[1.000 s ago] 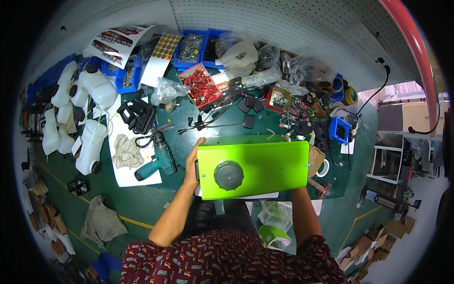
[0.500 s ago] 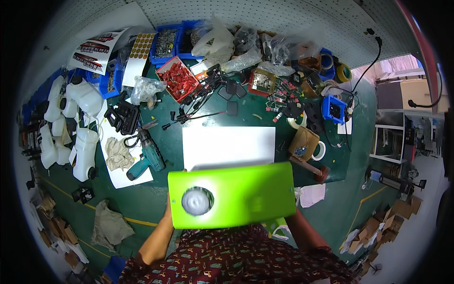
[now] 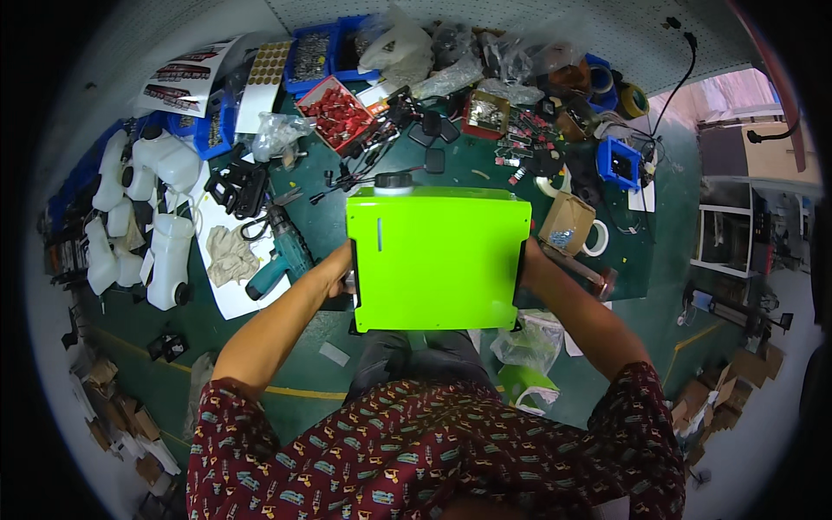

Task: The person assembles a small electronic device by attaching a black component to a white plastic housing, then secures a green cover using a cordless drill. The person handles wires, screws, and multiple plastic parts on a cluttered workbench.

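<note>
Between my two hands is a bright green box-shaped metal housing (image 3: 438, 264), its broad flat face turned toward me. A narrow slot shows near that face's upper left, and a round black cap (image 3: 394, 181) sticks up from the housing's top edge. My left hand (image 3: 340, 270) grips the left side, its fingers partly hidden behind the edge. At the right side my right hand (image 3: 531, 263) grips too, with most of its fingers out of sight. The housing is held up at the table's front edge and hides the table behind it.
A teal cordless drill (image 3: 286, 256) lies left of the housing, near white plastic tanks (image 3: 169, 251). Behind are a red box of red parts (image 3: 336, 117) and black cables (image 3: 381, 143). On the right are a cardboard box (image 3: 568, 221), a tape roll (image 3: 596, 237) and a hammer (image 3: 598, 279).
The green housing has tipped and moved away from me, over the white sheet. Its capped top faced me before; now its broad face does. Both hands have moved forward with it.
</note>
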Tool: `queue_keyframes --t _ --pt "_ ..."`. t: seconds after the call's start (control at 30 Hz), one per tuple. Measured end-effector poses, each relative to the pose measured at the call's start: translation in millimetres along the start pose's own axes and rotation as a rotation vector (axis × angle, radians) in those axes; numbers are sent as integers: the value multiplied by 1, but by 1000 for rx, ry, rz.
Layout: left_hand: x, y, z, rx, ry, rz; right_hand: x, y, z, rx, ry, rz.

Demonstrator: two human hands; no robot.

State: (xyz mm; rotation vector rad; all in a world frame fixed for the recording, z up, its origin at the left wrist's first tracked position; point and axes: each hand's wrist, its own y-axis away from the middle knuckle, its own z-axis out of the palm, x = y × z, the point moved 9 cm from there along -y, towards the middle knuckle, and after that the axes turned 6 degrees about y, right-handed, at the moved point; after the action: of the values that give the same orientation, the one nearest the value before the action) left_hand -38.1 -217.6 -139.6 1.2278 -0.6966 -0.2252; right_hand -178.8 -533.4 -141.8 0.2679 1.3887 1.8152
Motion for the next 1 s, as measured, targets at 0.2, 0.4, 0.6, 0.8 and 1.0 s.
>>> queue_keyframes --t 0.2,0.4,0.6,0.8,1.0 --pt "10 -10 2 37 4 40 -14 -32 -10 21 -106 -4" --pt "8 -23 -31 186 -130 157 -39 -18 -45 383 125 -393" --pt "5 61 -54 511 -198 857 -59 106 101 687 1247 -1472" --pt "-26 129 4 365 -489 1017 48 92 222 28 1922 -1182" --pt "-29 124 18 350 -575 1014 11 109 174 127 1967 -1075"
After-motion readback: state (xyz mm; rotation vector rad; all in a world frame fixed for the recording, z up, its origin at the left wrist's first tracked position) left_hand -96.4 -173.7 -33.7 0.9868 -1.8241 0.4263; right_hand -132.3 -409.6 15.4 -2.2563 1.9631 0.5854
